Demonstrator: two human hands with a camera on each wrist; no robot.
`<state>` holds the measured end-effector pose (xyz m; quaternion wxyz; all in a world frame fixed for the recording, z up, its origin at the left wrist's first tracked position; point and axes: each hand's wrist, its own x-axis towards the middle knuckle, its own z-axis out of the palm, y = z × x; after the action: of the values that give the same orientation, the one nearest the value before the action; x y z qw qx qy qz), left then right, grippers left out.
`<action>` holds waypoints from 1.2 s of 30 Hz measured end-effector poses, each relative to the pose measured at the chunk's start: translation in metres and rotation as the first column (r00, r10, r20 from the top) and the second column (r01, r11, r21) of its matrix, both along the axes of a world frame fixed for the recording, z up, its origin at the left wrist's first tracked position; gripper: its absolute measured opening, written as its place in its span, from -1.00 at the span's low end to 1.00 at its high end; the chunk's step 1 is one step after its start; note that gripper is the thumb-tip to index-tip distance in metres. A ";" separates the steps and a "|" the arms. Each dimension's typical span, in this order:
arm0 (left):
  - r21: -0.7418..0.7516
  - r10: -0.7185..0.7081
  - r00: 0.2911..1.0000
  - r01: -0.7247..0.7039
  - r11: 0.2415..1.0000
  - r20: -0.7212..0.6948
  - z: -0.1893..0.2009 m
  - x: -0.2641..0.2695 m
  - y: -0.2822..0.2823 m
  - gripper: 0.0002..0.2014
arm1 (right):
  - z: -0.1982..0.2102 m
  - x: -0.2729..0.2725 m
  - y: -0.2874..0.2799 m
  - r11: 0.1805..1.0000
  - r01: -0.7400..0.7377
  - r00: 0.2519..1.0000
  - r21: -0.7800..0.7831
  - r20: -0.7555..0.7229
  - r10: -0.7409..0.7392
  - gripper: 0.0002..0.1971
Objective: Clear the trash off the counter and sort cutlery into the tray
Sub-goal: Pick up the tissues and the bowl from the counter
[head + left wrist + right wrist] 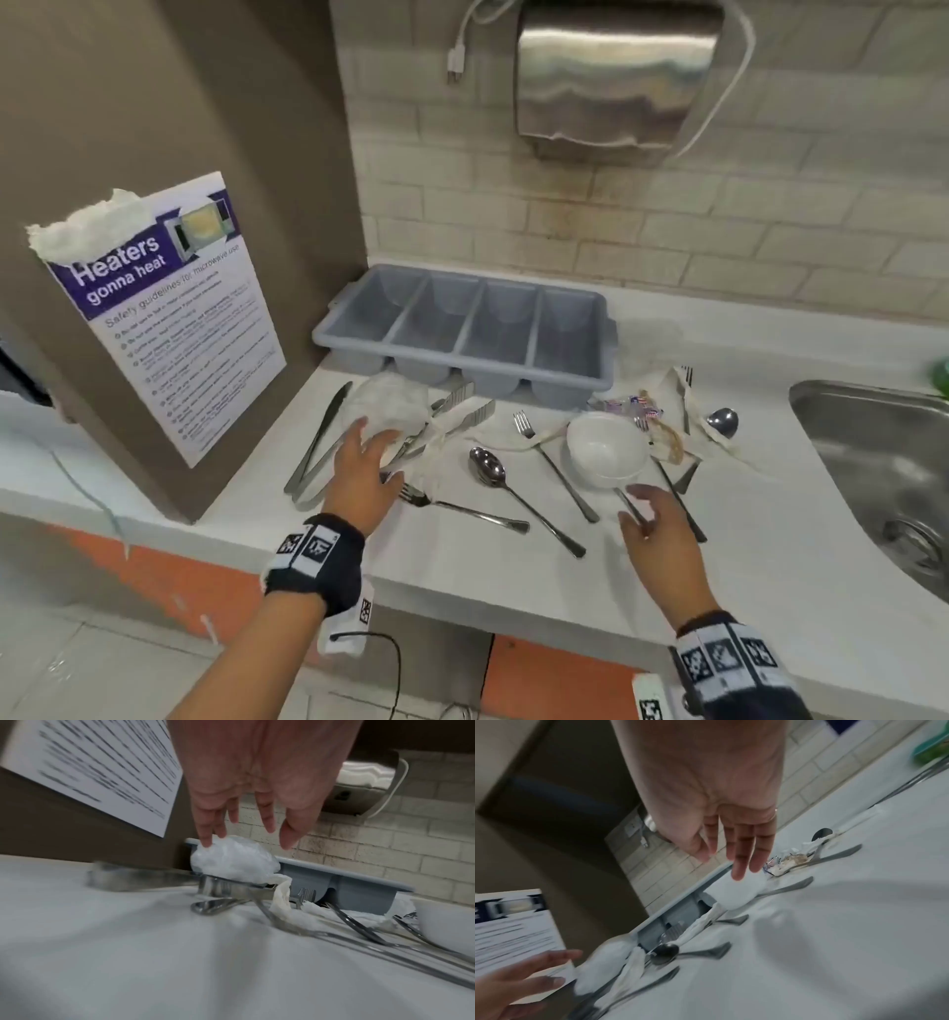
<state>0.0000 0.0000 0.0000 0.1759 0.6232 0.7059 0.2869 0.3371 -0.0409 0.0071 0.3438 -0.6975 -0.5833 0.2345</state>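
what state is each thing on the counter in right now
cutlery tray: four compartments, all empty
white bowl: upright, empty
plastic wad: crumpled, resting on the tongs
tongs: lying flat
spoon: lying loose, bowl up
left hand: open, reaching over the wad
right hand: open, holding nothing

Black wristbands, white tags (square-coded)
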 end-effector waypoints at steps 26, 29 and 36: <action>-0.228 -0.181 0.945 0.119 0.966 -0.272 -0.004 -0.031 0.038 -0.80 | 0.019 0.014 0.048 0.962 0.238 0.971 -0.137 0.016 -0.238 -0.72; -0.293 -0.195 0.971 0.147 0.945 -0.141 -0.002 -0.031 0.035 -0.85 | 0.035 0.032 0.067 0.984 0.144 0.990 -0.110 0.029 -0.141 -0.84; -0.063 0.046 0.992 -0.039 0.997 0.115 0.013 -0.028 0.036 -0.78 | 0.039 0.054 0.150 0.918 -0.261 0.912 -0.297 0.235 0.335 -0.91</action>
<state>-0.0277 0.0358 0.0130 0.2292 0.5846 0.7160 0.3051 0.3915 0.1093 0.0460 0.1232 -0.6644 -0.6907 0.2575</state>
